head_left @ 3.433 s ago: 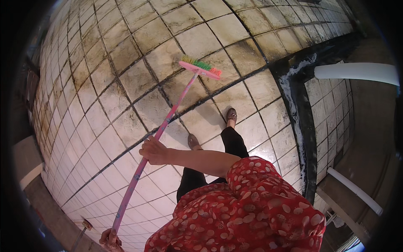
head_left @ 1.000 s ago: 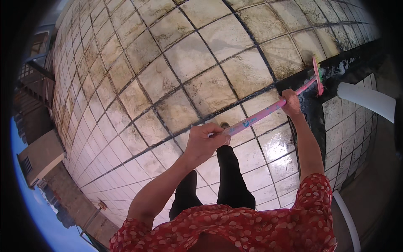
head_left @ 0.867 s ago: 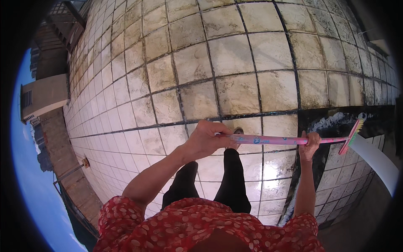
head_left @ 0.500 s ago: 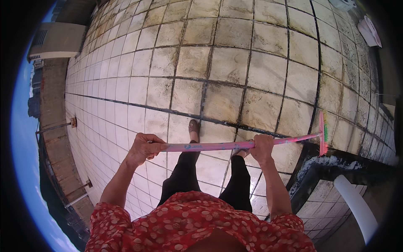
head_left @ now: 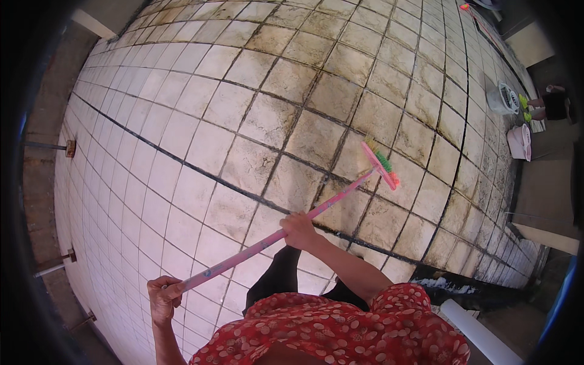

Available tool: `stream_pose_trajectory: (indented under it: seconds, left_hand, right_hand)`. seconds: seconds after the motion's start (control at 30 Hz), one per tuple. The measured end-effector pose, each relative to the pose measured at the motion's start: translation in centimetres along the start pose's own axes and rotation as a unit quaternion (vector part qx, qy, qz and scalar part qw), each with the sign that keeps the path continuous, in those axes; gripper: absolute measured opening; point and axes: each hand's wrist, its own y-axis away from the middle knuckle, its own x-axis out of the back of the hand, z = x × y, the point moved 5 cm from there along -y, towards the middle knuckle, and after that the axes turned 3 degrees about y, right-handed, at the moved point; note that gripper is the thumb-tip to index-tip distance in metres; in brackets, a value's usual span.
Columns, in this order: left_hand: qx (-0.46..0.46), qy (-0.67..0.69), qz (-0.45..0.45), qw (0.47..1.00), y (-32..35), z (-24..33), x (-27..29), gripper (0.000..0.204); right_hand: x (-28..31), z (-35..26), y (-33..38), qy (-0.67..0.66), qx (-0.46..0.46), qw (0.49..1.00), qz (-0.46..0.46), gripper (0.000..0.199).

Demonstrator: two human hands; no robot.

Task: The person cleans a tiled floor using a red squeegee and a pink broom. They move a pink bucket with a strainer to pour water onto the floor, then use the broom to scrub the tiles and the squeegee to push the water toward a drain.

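Note:
A long-handled scrub brush (head_left: 246, 252) with a pink pole slants from lower left to upper right in front of me. My left hand (head_left: 165, 298) is closed round the pole's near end. Farther up the pole, about its middle, my right hand (head_left: 298, 230) grips it with the fingers wrapped round. The pink brush head (head_left: 380, 164) has yellow, green and orange bristles on its far side. It is over the stained tiles ahead and to the right; whether the bristles touch the floor I cannot tell.
Pale floor tiles (head_left: 255, 121) have dark grout and brown stains. At the right stand a pink-rimmed bucket (head_left: 519, 143) and a whitish tub (head_left: 504, 99), with small items beside them. A white pipe (head_left: 477, 334) and a dark wet channel (head_left: 462, 285) lie at the lower right.
The brush has swung from nearly level across my body to pointing forward. My right hand has moved forward and left, my left hand down and left. The buckets at the right show more fully.

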Motion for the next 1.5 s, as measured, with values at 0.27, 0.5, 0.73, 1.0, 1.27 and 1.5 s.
stream_pose_trajectory:
  seconds: [0.27,0.5,0.73,1.0,1.27,1.5]
  left_hand:
    - [-0.008,0.07,0.087,0.994,-2.9,4.6,6.9,0.015]
    - [-0.104,-0.058,0.154,0.981,-11.8,18.5,7.0,0.019]
    - [-0.209,-0.108,0.22,0.947,-24.6,34.4,8.9,0.021]
    - [-0.169,-0.281,0.314,0.891,-36.2,47.6,9.4,0.016]
    - [-0.276,-0.232,0.015,0.933,-63.9,58.0,-3.5,0.021]
    - [-0.383,-0.305,-0.494,0.719,-64.4,46.5,-27.0,0.013]
  right_hand:
    - [-0.9,-5.1,-14.2,-0.005,0.079,0.994,-0.076,0.011]
    - [3.8,-2.8,-29.6,-0.035,0.094,0.994,0.037,0.011]
    - [5.4,-0.4,-52.3,-0.072,0.104,0.992,-0.004,0.012]
    - [3.4,1.1,-77.5,-0.057,0.13,0.99,-0.021,0.004]
    - [5.3,19.6,-76.0,-0.059,-0.193,0.971,0.125,0.01]
    - [7.2,30.3,-48.1,0.11,-0.427,0.896,0.044,0.024]
